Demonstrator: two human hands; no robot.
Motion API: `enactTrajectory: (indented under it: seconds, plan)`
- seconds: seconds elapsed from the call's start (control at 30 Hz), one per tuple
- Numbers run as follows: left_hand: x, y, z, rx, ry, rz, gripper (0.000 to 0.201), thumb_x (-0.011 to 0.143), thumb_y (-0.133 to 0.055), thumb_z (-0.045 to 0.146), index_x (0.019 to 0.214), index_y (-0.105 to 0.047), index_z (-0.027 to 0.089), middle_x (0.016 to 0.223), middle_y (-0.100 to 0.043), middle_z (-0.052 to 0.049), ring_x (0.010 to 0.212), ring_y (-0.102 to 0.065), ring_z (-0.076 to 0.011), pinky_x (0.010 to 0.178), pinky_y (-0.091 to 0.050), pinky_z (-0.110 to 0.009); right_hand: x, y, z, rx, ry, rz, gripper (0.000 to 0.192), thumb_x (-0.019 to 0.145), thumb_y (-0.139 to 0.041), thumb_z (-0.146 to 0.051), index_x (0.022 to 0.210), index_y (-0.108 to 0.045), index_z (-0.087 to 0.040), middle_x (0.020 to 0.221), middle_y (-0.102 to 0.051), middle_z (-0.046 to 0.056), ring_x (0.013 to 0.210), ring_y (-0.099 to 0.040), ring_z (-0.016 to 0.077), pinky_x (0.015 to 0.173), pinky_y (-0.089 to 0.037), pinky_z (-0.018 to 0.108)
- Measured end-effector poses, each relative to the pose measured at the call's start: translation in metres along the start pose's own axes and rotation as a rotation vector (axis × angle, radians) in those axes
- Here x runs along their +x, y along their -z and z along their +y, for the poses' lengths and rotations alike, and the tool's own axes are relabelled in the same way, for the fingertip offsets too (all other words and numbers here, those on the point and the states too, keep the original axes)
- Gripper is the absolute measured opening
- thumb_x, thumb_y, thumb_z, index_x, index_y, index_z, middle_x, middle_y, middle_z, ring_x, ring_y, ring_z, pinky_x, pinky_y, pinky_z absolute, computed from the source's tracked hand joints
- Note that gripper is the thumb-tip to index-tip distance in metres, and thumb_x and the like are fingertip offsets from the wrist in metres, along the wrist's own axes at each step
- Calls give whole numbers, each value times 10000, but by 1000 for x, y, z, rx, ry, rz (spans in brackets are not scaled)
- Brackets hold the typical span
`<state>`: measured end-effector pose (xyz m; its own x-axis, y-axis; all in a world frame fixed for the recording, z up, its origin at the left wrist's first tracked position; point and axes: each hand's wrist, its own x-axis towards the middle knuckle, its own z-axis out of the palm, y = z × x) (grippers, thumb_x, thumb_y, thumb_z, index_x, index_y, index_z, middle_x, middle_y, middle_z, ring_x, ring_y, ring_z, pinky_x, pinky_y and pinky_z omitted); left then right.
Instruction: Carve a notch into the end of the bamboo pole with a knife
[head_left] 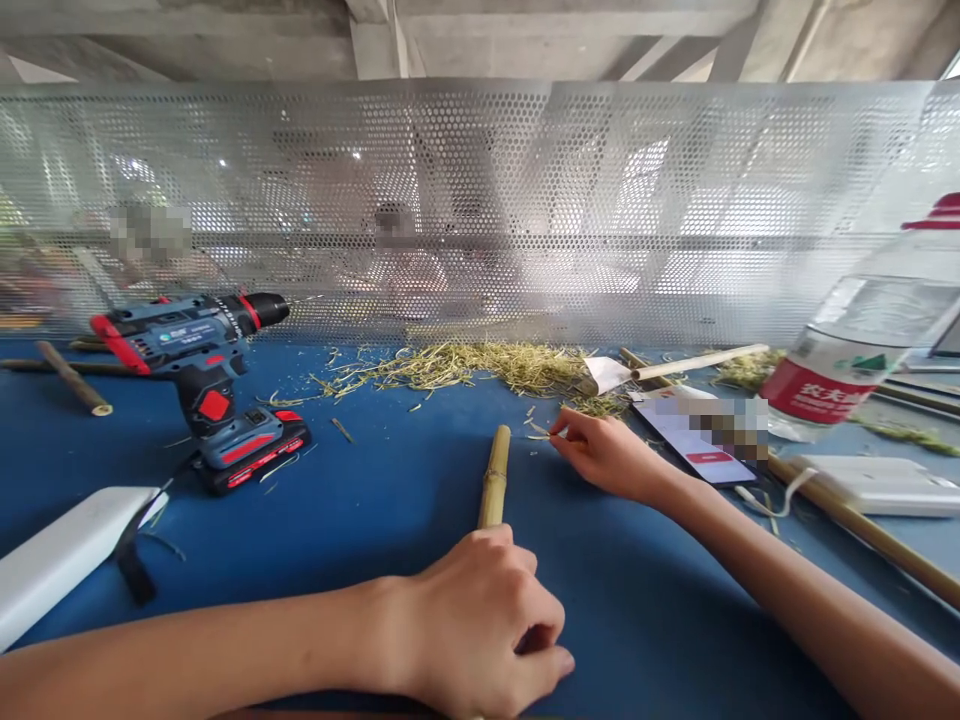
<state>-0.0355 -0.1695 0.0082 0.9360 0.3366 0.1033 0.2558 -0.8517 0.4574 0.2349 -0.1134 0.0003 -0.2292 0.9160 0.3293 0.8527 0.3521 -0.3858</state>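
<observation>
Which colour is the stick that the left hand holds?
Yellowish-tan bamboo stick, seen in the head view.

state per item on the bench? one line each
left hand: fist shut on bamboo stick
bamboo stick: lying flat, near end in the fist
right hand: fingertips pinching a shaving
cordless drill: standing on its battery, unheld
water bottle: capped, leaning
phone: screen lit, face up
bamboo shavings: loose heap by the mesh screen
</observation>
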Motion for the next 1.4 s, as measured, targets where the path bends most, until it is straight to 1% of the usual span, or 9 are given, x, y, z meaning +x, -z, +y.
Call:
enactTrajectory:
  seconds: [0.1, 0.2, 0.33, 0.47, 0.6, 0.83, 1.1, 1.3, 1.4]
  plan:
    - [-5, 4, -1, 7, -65, 26, 288, 949, -727, 329, 716, -619, 198, 702, -682, 10, 783, -576, -175, 857, -463, -363, -1, 1, 0, -32, 3, -26, 157, 1049, -526, -353, 1039, -638, -244, 684, -729, -6, 594, -619, 193, 602, -340, 296]
    - [-17, 13, 1, 0, -11, 101, 121, 939, -726, 304, 986, -698, 196, 967, -741, -39, 1029, -626, -225, 1001, -517, -379, -2, 0, -2, -48, -1, -37, 155, 1056, -532, -347, 1081, -651, -252, 807, -804, 18, 692, -716, 218, 633, -384, 295]
    - [-44, 23, 13, 50, 196, 167, 443, 911, -721, 237, 1341, -626, 194, 1431, -633, -130, 1361, -576, -304, 1223, -481, -525, -3, 0, -2, -64, 12, -52, 186, 1071, -514, -360, 1108, -660, -251, 834, -824, 23, 737, -753, 235, 647, -409, 300]
    - [-73, 24, 34, 21, 334, 104, 577, 927, -677, 203, 1490, -552, 234, 1672, -482, -126, 1583, -435, -311, 1305, -427, -543, -5, 0, -3, -70, 22, -61, 206, 1070, -500, -373, 1097, -664, -251, 817, -820, 23, 708, -739, 237, 631, -407, 305]
    - [-97, 18, 48, -13, 368, 83, 609, 951, -656, 208, 1542, -526, 275, 1748, -404, -100, 1640, -365, -295, 1325, -395, -524, -7, 0, -4, -95, 17, -71, 223, 1069, -492, -392, 1108, -662, -252, 836, -830, 28, 722, -754, 253, 633, -422, 311]
    - [-114, -1, 51, -55, 547, 257, 701, 1000, -619, 236, 1655, -388, 326, 1802, -302, -93, 1651, -353, -299, 1320, -377, -554, -8, -2, -8, -104, 36, -58, 215, 1071, -497, -369, 1110, -667, -243, 923, -856, 55, 811, -800, 277, 670, -463, 316]
    - [-111, -20, 59, -1, 352, 308, 737, 869, -620, 95, 1568, -519, 306, 1755, -420, -66, 1632, -392, -309, 1309, -433, -524, -21, 0, -45, 129, 236, -70, 240, 1084, -496, -370, 1068, -686, -224, 781, -798, 39, 634, -702, 194, 631, -433, 297]
    - [-114, -21, 64, 165, 308, 248, 1127, 840, -566, 25, 1778, -41, 362, 1823, -240, -47, 1608, -427, -346, 1313, -424, -529, -29, -10, -67, 132, 328, -139, 257, 1103, -499, -351, 1062, -713, -215, 760, -739, 41, 616, -630, 172, 614, -380, 294]
    - [-115, -22, 61, 268, 291, 172, 1169, 836, -600, 36, 1781, 35, 301, 1828, -171, -83, 1623, -383, -383, 1340, -361, -529, -28, -14, -71, 134, 332, -139, 258, 1114, -494, -346, 1059, -711, -218, 745, -715, 34, 604, -611, 168, 606, -363, 294]
